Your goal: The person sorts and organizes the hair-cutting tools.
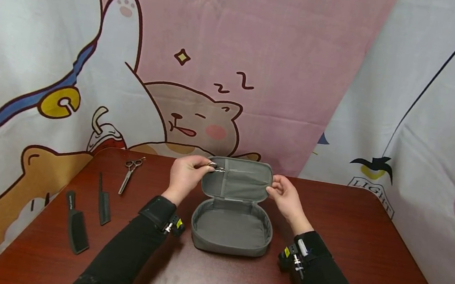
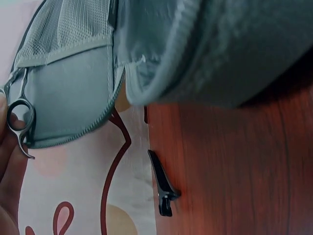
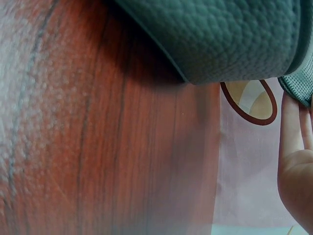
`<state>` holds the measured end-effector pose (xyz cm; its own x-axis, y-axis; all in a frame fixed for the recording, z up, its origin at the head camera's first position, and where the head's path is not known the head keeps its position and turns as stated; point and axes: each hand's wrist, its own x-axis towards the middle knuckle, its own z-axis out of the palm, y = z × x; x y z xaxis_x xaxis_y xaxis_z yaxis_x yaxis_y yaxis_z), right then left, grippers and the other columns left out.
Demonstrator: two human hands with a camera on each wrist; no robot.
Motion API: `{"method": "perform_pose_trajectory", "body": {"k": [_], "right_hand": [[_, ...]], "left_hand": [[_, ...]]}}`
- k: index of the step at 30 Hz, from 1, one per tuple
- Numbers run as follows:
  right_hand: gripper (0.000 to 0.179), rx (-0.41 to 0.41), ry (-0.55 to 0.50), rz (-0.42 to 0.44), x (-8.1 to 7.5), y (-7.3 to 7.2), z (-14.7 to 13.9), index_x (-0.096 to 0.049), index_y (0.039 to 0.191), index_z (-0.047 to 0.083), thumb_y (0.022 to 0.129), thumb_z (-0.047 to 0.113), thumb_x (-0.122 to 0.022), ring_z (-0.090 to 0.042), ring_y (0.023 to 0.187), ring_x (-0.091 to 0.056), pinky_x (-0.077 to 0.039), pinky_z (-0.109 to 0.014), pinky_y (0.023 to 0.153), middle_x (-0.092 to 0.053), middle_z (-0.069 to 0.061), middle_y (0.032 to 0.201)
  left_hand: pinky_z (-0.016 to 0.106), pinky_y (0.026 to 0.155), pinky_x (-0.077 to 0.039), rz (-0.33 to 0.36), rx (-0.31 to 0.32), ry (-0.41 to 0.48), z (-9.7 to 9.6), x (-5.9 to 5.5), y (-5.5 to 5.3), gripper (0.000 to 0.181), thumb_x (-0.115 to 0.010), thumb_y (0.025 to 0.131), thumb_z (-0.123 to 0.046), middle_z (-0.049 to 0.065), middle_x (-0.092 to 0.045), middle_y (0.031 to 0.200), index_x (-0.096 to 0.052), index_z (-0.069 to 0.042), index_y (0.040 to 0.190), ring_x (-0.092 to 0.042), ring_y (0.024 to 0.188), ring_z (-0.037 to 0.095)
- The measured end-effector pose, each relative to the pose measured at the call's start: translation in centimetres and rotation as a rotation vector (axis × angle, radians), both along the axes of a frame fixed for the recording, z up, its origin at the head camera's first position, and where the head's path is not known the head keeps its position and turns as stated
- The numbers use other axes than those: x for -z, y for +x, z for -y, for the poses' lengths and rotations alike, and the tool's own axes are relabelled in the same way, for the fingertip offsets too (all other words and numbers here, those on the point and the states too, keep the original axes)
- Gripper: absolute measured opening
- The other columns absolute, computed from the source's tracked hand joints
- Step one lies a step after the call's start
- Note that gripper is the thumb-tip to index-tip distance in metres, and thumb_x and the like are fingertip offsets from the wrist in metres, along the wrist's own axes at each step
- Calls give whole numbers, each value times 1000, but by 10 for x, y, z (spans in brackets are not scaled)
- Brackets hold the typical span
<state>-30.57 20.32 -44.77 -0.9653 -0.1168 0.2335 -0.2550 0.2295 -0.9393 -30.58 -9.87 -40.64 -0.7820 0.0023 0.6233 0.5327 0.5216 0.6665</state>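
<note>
A grey zip case [image 1: 228, 247] stands unzipped on the table, its lid [image 1: 247, 190] raised at the back. My left hand [image 1: 186, 175] pinches a pair of scissors [image 2: 20, 115] by the handle at the lid's left side. In the left wrist view the finger rings show outside the mesh pocket [image 2: 73, 27] on the lid's inside, and the blades run under the mesh edge, mostly hidden. With thumb and fingers my right hand [image 1: 286, 199] grips the lid's right edge. The case's lower part shows a bare grey bottom.
Left of the case lie thinning scissors [image 1: 130, 175], a dark tail comb [image 1: 104, 205] and a wide dark comb with a handle [image 1: 77, 228]. A black hair clip [image 2: 164, 188] lies near the table's far edge. Behind hangs a printed cloth [image 1: 288, 73].
</note>
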Motion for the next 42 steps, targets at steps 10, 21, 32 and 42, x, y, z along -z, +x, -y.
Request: {"method": "perform_pose_trajectory", "body": {"k": [10,21,32,42], "right_hand": [[24,-14,-25,-14,1,-2,-1,-53,119,-10,96,-7,-57,-7,84,-64,-53,-48,85,-64,-19,101],[23,-12,-12,-41,1,-3,-2,-53,119,-11,96,-7,-57,-7,84,-64,-54,-45,83,-65,-18,101],[25,-12,-5,-30,2,-2,1,-54,120,-8,96,-8,-57,-7,85,-64,-51,-54,86,-65,-20,103],[24,-3,-3,-17,1,0,1,-54,120,-7,96,-7,-57,-7,85,-64,-50,-56,87,-64,-21,104]], "left_hand": [[34,63,-52,-25,-47,-85,-7,-5,1,10,-85,78,-17,0,-74,83,-80,-12,86,-67,74,15],[35,64,-53,-9,-90,-92,-18,-4,0,15,-86,77,-17,3,-74,83,-80,-10,89,-68,75,19],[36,69,-54,53,-125,-108,-28,-5,5,15,-84,79,-18,3,-74,86,-79,-10,91,-69,80,19],[36,70,-55,60,-115,-88,-29,-4,7,14,-83,81,-16,4,-73,87,-77,-9,92,-69,81,19]]}}
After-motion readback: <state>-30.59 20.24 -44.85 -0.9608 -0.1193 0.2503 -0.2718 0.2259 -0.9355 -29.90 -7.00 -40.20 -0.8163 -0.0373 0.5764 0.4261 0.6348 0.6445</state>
